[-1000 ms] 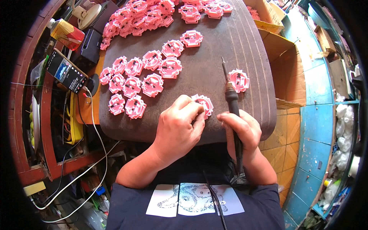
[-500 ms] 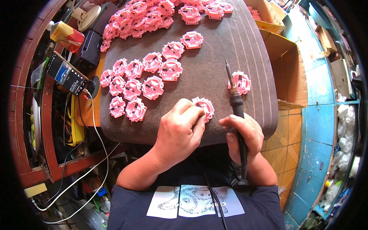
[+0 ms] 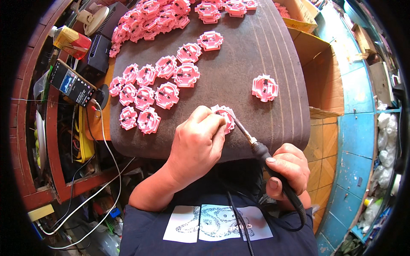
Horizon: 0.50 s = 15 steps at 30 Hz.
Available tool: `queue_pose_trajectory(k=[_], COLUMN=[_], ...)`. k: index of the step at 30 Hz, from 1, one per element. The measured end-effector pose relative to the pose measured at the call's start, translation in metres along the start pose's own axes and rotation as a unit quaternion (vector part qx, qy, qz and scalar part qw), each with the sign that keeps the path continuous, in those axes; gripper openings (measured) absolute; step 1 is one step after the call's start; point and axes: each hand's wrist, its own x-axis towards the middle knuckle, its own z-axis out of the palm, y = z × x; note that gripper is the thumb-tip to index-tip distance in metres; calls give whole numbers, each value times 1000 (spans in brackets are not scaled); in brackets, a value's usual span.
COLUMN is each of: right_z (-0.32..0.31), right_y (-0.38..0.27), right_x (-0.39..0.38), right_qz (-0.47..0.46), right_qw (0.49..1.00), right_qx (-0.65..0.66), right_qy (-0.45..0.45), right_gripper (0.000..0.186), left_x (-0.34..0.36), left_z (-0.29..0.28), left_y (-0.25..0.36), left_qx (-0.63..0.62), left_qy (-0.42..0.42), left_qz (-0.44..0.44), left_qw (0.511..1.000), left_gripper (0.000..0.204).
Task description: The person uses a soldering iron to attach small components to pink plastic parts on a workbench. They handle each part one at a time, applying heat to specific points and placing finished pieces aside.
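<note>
My left hand [image 3: 194,149] is pinched at the left part of a pink plastic piece [image 3: 227,119] near the mat's front edge; what is between the fingertips is hidden. My right hand [image 3: 288,170] is closed around a black-handled soldering iron [image 3: 260,150], its metal tip angled up and left onto or just over that piece; I cannot tell whether it touches. A single pink piece with a black insert [image 3: 265,88] lies to the right. Several similar pieces [image 3: 166,95] lie spread to the left.
The dark mat [image 3: 222,77] bears a pink heap [image 3: 149,21] at the back. Cardboard boxes [image 3: 324,81] stand right. A phone on a stand [image 3: 70,83], a bottle [image 3: 70,42] and white cables [image 3: 102,183] are left. Blue cabinetry [image 3: 352,170] is far right.
My right hand has shifted right, and the iron has swung from upright to angled, its tip now at the piece by my left hand. My left hand stays pinched there.
</note>
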Motion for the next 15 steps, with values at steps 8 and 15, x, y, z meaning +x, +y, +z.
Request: queue_pose_trajectory(k=[8,15], right_z=[1,0], right_y=[2,1], right_x=[3,2], right_qz=[-8,-1], right_qw=[1000,1000], right_qx=[22,20], right_qy=[-14,-15], right_gripper=[30,28], left_x=[1,1], left_z=[0,0], left_y=[2,3], left_qx=[-3,0], left_qy=[-1,1], left_qz=[-9,-10], left_qw=[1000,1000], left_gripper=[6,7])
